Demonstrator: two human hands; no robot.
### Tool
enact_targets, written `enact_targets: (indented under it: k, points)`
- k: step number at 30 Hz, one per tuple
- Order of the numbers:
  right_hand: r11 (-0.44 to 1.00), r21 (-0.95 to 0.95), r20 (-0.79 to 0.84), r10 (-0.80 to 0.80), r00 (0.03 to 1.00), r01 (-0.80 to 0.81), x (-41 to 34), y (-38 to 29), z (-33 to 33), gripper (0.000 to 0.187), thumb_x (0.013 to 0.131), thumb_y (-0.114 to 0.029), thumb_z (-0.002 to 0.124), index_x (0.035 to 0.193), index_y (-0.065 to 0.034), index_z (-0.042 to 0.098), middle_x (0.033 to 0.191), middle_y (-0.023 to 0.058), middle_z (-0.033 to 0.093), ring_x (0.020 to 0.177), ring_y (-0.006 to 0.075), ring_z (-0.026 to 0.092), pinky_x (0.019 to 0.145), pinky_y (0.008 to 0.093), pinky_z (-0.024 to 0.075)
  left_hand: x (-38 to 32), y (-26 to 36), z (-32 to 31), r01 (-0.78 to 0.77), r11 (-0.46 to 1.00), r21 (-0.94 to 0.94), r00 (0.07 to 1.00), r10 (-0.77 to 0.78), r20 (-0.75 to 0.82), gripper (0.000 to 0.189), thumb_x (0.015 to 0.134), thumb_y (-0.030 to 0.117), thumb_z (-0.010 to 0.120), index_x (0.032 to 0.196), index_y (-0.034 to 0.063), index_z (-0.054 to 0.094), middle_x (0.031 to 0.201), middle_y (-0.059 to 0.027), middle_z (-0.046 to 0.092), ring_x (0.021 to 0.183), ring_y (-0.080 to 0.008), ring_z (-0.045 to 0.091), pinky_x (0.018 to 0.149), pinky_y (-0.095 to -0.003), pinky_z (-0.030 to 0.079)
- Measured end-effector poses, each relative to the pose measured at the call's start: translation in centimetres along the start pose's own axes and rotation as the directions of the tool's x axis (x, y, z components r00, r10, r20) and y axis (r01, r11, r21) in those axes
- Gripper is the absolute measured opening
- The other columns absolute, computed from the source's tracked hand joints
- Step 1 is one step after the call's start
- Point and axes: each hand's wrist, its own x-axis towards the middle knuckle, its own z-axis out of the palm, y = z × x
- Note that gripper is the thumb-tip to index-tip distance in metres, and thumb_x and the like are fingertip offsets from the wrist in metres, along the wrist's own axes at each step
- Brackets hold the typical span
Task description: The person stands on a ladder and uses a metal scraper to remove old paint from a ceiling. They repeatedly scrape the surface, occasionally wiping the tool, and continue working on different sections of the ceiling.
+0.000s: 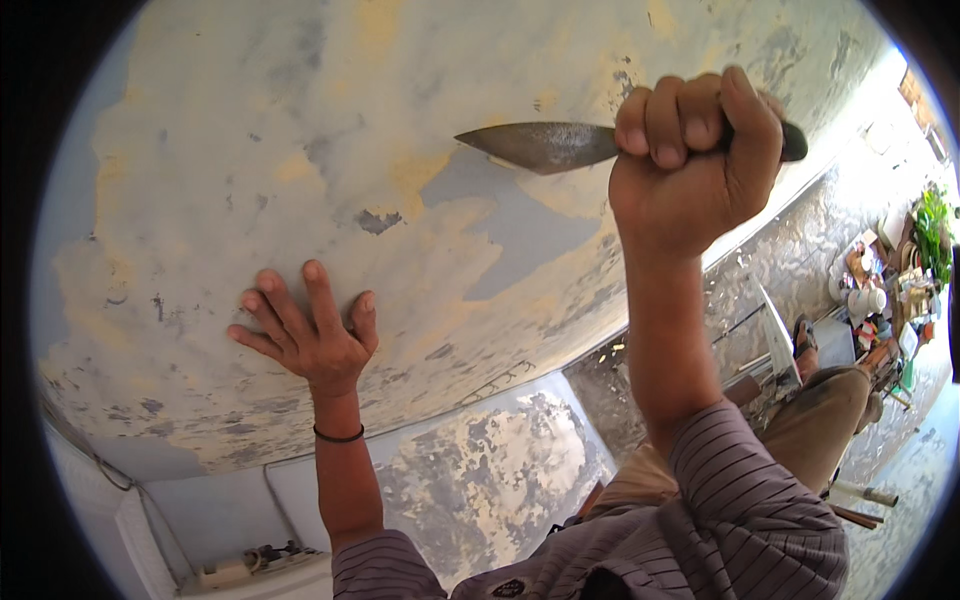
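My right hand (690, 165) is wrapped around the dark handle of a pointed trowel (551, 146). Its worn metal blade points left, in front of or against a large wall surface (195, 195) of patchy, peeling paint; I cannot tell whether it touches. Below the blade, a blue-grey patch (517, 232) with a jagged outline shows amid the cream and yellow layers. My left hand (322, 345) holds nothing, its fingers spread and apparently resting on the wall to the lower left of that patch. Between the hands is a small dark chipped spot (379, 221).
Far below on the right, a white jug (867, 301) stands among cluttered household items, near a green leafy plant (932, 232). A pale tube (866, 492) lies on the stained floor. At lower left, several objects sit on a white ledge (292, 576); a cable (277, 506) runs above it.
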Motion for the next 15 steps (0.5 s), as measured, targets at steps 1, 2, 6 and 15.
enact_targets:
  k: [1,2,6,15]
  points:
    - [0.998,-0.051,0.01,0.025,1.0,-0.024,0.0,-0.3,0.3,0.039,0.102,-0.021,0.055,0.065,-0.0165,0.043,0.059,-0.0048,0.037,0.049,0.0097,0.035,0.05,0.0312,0.0349,-0.1,-0.1,-0.1,-0.007,1.0,0.007,1.0,0.007,0.004,0.066,0.108,0.06,0.041,0.156,0.0149,0.051,0.168,-0.0267,0.032,0.161,-0.0441,0.017,0.127,-0.069,0.001]
    - [0.994,0.105,-0.01,0.018,1.0,-0.017,0.5,-1.1,-0.2,0.037,0.101,-0.019,0.056,0.066,-0.0151,0.046,0.058,-0.0023,0.04,0.046,0.011,0.039,0.045,0.0325,0.0383,-0.3,-0.4,-0.3,-0.014,1.0,0.015,1.0,0.013,0.007,0.067,0.108,0.06,0.041,0.156,0.0148,0.051,0.168,-0.0266,0.032,0.161,-0.0441,0.017,0.127,-0.069,0.001]
    - [0.986,0.077,-0.032,0.148,0.989,-0.145,-2.5,3.0,-0.6,0.031,0.103,-0.017,0.056,0.073,-0.0105,0.051,0.056,0.0019,0.046,0.041,0.0116,0.043,0.038,0.0359,0.0401,-0.4,-0.1,0.2,0.006,1.0,0.016,1.0,-0.006,0.006,0.068,0.108,0.062,0.04,0.158,0.016,0.049,0.168,-0.026,0.032,0.161,-0.044,0.017,0.127,-0.069,0.001]
    - [0.995,0.087,0.082,-0.065,0.995,0.057,0.8,-3.0,-0.5,0.039,0.101,-0.023,0.057,0.064,-0.0153,0.045,0.058,-0.003,0.041,0.046,0.0121,0.037,0.046,0.0337,0.0357,-0.3,-0.1,0.1,0.008,1.0,0.019,1.0,-0.008,-0.017,0.067,0.107,0.062,0.041,0.156,0.0178,0.052,0.167,-0.0249,0.035,0.161,-0.0431,0.018,0.127,-0.0695,0.001]
